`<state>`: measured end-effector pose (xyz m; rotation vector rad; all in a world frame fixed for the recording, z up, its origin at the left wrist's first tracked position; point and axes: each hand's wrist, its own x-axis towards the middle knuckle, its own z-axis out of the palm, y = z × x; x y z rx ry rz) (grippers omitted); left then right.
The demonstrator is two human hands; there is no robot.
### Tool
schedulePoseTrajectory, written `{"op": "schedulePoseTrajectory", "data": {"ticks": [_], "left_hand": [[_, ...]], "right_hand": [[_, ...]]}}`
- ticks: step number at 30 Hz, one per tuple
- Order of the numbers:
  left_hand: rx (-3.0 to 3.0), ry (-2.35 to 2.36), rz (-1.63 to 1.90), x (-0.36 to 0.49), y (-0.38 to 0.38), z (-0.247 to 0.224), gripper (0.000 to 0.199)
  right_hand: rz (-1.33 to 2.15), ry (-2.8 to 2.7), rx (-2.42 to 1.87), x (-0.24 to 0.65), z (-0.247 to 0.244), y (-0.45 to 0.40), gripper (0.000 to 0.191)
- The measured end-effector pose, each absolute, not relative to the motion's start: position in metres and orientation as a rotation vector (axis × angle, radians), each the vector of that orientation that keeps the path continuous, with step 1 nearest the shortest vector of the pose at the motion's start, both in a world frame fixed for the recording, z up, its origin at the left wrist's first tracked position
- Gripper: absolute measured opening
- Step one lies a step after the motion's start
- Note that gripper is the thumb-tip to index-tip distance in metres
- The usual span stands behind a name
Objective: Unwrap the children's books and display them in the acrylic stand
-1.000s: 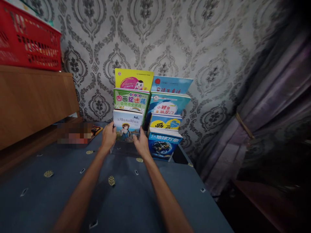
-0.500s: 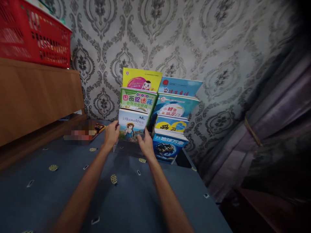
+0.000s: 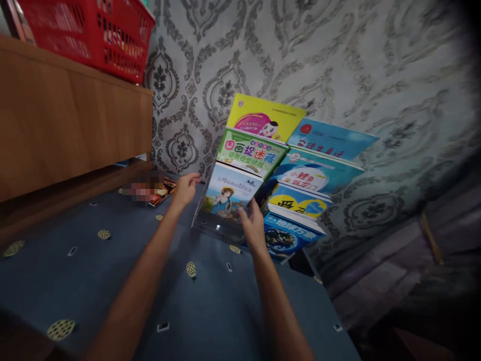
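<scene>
A picture book with a girl in a hat on its cover (image 3: pixel 227 193) leans in the lowest front tier of a clear stand (image 3: pixel 220 228). My right hand (image 3: pixel 254 228) is at the book's right edge, thumb over the cover and fingers along the side. Left of the book, my left hand (image 3: pixel 186 190) is free of it, its fingers stretched toward the stand. Behind rise a green book (image 3: pixel 251 153) and a yellow book (image 3: pixel 266 118). To the right, blue-covered books (image 3: pixel 289 235) stand in a second column, with a yellow-and-blue one (image 3: pixel 300 200) among them.
On the blue patterned cloth (image 3: pixel 210 311), a dark orange book or magazine (image 3: pixel 163 190), partly blurred out, lies left of my left hand. A wooden cabinet (image 3: pixel 75 115) bears a red basket (image 3: pixel 120 45). Patterned wallpaper is behind, and a curtain (image 3: pixel 394 265) hangs at right.
My left hand has let go of the girl-cover book's left edge and moved off to the left. My right hand stays at its right edge. The view has shifted and tilted.
</scene>
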<state>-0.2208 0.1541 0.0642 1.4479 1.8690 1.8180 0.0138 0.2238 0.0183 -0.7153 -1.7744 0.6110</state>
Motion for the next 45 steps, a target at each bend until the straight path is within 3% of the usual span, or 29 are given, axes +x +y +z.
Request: {"op": "schedulePoseTrajectory", "data": {"ticks": [14,45], "left_hand": [[1.59,1.963,1.71,-0.2,0.159,0.058,0.047],[1.711,2.004,1.735,-0.181,0.159,0.059,0.041]], "right_hand": [[0.88,-1.651,-0.656,0.011,0.029,0.218,0.059],[0.633,-1.779,-0.802,0.008,0.023,0.228,0.049]]}}
